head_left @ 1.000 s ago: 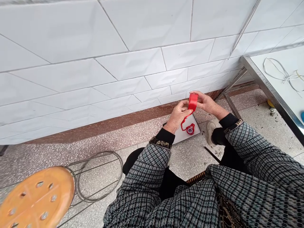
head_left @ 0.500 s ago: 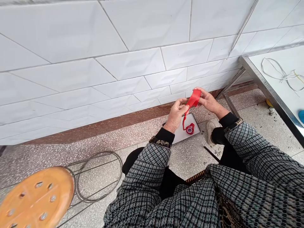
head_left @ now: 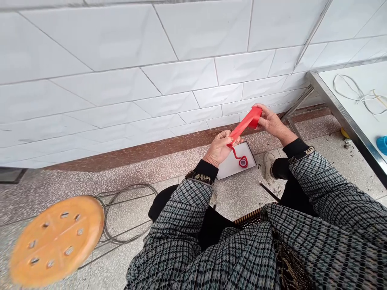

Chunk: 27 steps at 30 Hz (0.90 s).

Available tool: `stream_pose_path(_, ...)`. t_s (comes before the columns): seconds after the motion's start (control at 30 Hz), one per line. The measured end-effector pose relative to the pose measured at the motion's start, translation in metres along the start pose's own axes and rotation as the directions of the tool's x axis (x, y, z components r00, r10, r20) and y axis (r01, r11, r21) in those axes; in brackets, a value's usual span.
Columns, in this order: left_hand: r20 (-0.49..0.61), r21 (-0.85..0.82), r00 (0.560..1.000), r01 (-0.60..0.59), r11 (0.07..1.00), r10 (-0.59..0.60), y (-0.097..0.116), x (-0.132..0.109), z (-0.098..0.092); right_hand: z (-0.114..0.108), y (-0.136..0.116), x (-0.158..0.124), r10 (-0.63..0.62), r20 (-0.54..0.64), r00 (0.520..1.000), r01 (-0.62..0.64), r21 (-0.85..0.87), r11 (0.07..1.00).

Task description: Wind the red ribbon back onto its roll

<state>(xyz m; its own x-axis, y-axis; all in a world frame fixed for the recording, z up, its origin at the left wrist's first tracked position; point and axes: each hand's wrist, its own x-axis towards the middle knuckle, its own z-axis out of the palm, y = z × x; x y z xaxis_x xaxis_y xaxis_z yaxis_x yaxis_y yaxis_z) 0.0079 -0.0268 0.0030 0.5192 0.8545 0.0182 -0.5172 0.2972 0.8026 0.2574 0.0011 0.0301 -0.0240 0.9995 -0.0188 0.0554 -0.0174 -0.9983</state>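
Note:
A red ribbon (head_left: pixel 244 123) is stretched taut between my two hands in front of the tiled wall. My left hand (head_left: pixel 219 148) pinches its lower end, and my right hand (head_left: pixel 270 119) grips the upper end, fingers closed round it. From my left hand a thin red strand hangs down to a small red ribbon roll (head_left: pixel 243 162). The roll lies on a white board (head_left: pixel 231 166) on the floor, near the wall's brown skirting.
An orange round stool (head_left: pixel 56 238) with holes and a wire frame stands at lower left. A steel-edged white table (head_left: pixel 350 114) at right carries thin cords. A white shoe (head_left: pixel 268 165) rests on the speckled floor, with scattered debris beside it.
My hands have moved apart, the right one up and to the right, so the ribbon is drawn out longer between them. The view has shifted slightly.

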Motion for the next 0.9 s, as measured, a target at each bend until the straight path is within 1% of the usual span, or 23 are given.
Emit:
stream_pose_path(0.13, -0.075, 0.061, 0.997, -0.030, 0.998, 0.035, 0.010, -0.016, -0.002, -0.007, -0.017, -0.005, -0.056, -0.125, 0.991, 0.057, 0.001, 0.998)
stream_pose_path(0.2, -0.080, 0.123, 0.997, -0.008, 0.992, 0.018, 0.015, -0.022, -0.004, -0.012, -0.028, -0.009, -0.088, -0.157, 0.984, 0.087, -0.009, 0.996)
stream_pose_path(0.3, -0.049, 0.278, 0.998, 0.051, 0.959, -0.039, 0.020, -0.028, -0.003, -0.017, -0.047, -0.022, -0.122, -0.101, 0.987, 0.121, -0.025, 0.992)
stream_pose_path(0.37, -0.048, 0.371, 0.998, 0.054, 0.927, -0.039, 0.021, -0.033, 0.002, -0.017, -0.065, -0.034, -0.148, -0.055, 0.988, 0.146, -0.036, 0.989)
stream_pose_path(0.43, -0.039, 0.440, 0.999, 0.027, 0.898, -0.011, 0.023, -0.039, 0.012, -0.014, -0.086, -0.049, -0.191, -0.013, 0.982, 0.190, -0.057, 0.980)
stream_pose_path(0.47, -0.016, 0.465, 1.000, 0.001, 0.885, 0.008, 0.025, -0.044, 0.019, -0.012, -0.098, -0.059, -0.220, 0.012, 0.975, 0.220, -0.074, 0.973)
stream_pose_path(0.53, 0.060, 0.488, 0.997, -0.063, 0.871, 0.039, 0.032, -0.055, 0.034, -0.007, -0.124, -0.082, -0.287, 0.067, 0.956, 0.293, -0.120, 0.949)
stream_pose_path(0.57, 0.105, 0.485, 0.994, -0.081, 0.871, 0.034, 0.037, -0.062, 0.042, -0.004, -0.137, -0.094, -0.324, 0.093, 0.941, 0.335, -0.149, 0.930)
stream_pose_path(0.63, 0.188, 0.448, 0.982, -0.094, 0.889, 0.010, 0.047, -0.078, 0.061, 0.002, -0.162, -0.121, -0.407, 0.144, 0.902, 0.431, -0.226, 0.874)
stream_pose_path(0.7, 0.248, 0.376, 0.969, -0.107, 0.920, 0.011, 0.057, -0.095, 0.084, 0.007, -0.183, -0.148, -0.499, 0.192, 0.845, 0.534, -0.339, 0.775)
stream_pose_path(0.8, 0.286, 0.294, 0.952, -0.196, 0.936, 0.109, 0.070, -0.119, 0.124, 0.014, -0.207, -0.182, -0.599, 0.272, 0.753, 0.636, -0.532, 0.559)
stream_pose_path(0.83, 0.284, 0.290, 0.947, -0.232, 0.929, 0.148, 0.074, -0.126, 0.137, 0.016, -0.213, -0.192, -0.613, 0.297, 0.732, 0.647, -0.583, 0.491)
stream_pose_path(0.9, 0.264, 0.297, 0.938, -0.300, 0.907, 0.224, 0.080, -0.137, 0.159, 0.020, -0.222, -0.208, -0.621, 0.332, 0.710, 0.646, -0.659, 0.386)
